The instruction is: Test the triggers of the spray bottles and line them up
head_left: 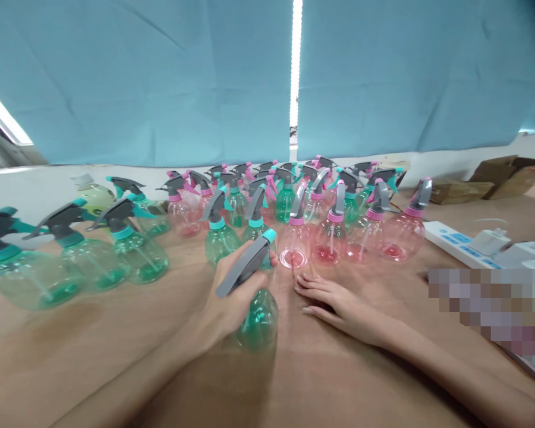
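My left hand [232, 300] is wrapped round the neck of a green spray bottle [257, 321] with a grey trigger head and teal collar, which stands on the brown table [116, 356] in front of me. Just to its right, my right hand [334, 300] lies flat on the table with fingers stretched out, holding nothing. Right behind both hands stand a pink spray bottle [293, 246] and another green spray bottle [220, 238].
Several green and pink spray bottles crowd the table's far middle, with a group of green ones [89, 255] at the left. A white power strip [461, 244] lies at the right, cardboard boxes [508, 175] behind it. Blue curtains [160, 77] hang at the back.
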{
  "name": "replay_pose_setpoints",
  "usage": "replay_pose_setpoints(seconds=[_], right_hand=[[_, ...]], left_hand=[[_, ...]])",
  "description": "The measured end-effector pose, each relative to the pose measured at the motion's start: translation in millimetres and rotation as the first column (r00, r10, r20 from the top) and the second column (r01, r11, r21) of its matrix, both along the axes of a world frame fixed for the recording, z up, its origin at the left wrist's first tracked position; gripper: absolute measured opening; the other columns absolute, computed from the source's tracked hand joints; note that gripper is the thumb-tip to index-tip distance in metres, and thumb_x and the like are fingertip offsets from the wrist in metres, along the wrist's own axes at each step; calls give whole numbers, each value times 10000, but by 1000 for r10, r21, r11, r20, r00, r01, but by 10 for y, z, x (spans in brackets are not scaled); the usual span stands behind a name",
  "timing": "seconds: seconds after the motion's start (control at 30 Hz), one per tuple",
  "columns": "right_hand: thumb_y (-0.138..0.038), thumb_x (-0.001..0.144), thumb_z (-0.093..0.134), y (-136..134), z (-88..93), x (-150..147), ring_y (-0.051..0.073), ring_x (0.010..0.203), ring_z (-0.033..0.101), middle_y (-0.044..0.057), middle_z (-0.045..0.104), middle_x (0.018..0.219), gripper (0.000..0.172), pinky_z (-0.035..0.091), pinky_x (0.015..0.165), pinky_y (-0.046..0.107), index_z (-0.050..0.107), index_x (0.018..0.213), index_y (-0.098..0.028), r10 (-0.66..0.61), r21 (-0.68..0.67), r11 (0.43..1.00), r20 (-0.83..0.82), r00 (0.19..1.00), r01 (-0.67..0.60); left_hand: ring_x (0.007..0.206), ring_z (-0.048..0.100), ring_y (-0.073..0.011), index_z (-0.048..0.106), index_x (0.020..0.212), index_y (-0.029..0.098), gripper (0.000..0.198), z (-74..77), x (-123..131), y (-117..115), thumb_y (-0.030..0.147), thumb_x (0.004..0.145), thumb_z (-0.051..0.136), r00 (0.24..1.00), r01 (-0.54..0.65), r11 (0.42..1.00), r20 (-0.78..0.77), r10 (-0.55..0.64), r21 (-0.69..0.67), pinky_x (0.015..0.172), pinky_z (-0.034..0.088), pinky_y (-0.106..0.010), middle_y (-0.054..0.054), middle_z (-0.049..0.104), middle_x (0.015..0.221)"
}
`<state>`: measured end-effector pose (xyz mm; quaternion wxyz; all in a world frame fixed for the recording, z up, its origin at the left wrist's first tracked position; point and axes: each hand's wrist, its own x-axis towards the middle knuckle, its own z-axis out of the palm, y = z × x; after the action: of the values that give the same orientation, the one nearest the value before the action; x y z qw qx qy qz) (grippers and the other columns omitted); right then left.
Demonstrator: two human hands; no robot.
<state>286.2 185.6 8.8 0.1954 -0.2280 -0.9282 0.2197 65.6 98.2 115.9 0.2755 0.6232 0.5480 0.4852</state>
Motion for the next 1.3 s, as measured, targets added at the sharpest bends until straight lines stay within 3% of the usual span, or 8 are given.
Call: replay_pose_setpoints(seconds=[0.47,0.77,0.93,1.3], right_hand=[[-458,980,443,-6,-6,3,246,1392,369,62,447,1480,487,318,1149,477,464,1416,-244,-5,-5,1000,19,1000,6],[-462,976,451,-19,-1,7,246,1400,353,60,443,1483,495,311,1154,473,468,1415,-234,-19,-15,1000,40,999,20],[-470,975,447,-23,11,10,252,1400,353,72,429,1489,503,317,1148,482,463,1417,-231,-19,-15,1000,45,999,20],[-439,978,458,-23,-18,14,254,1391,370,57,445,1479,474,325,1143,495,456,1420,-265,-14,4,1000,8,1000,14]], left_hand=[[698,482,-134,548,773,214,80,-17,12,20,147,746,514,999,35,999,27,-35,25,639,365,-249,40,552,774],[648,427,-126,583,921,253,231,-36,-5,36,121,751,500,998,61,996,20,-63,60,622,345,-267,53,511,776],[682,481,-143,567,828,225,121,-41,13,30,150,756,503,1000,18,998,14,-19,58,648,377,-276,35,531,755],[996,599,-207,620,1128,249,364,-83,19,38,157,794,510,998,17,999,56,-19,42,865,457,-319,-11,669,1042]])
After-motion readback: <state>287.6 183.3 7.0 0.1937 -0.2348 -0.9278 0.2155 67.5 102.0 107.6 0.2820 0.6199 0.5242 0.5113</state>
